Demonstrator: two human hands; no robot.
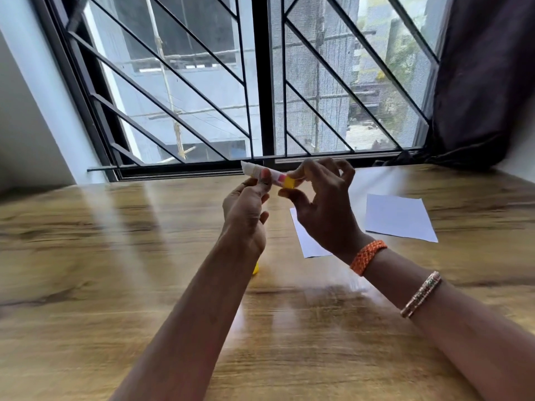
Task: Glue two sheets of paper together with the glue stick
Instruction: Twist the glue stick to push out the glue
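A glue stick (279,178), white with a pink and yellow label and a yellow base, is held level in the air above the table. My left hand (246,209) pinches its white end. My right hand (321,204) grips its yellow base with thumb and fingers. One white sheet of paper (399,217) lies flat on the table to the right. A second white sheet (307,241) lies under my right wrist, partly hidden. A small yellow object (255,269), perhaps the cap, peeks out from behind my left forearm.
The wooden table (101,256) stretches wide on the left and in front. A barred window (260,82) runs along the table's far edge. A dark curtain (486,82) hangs at the far right.
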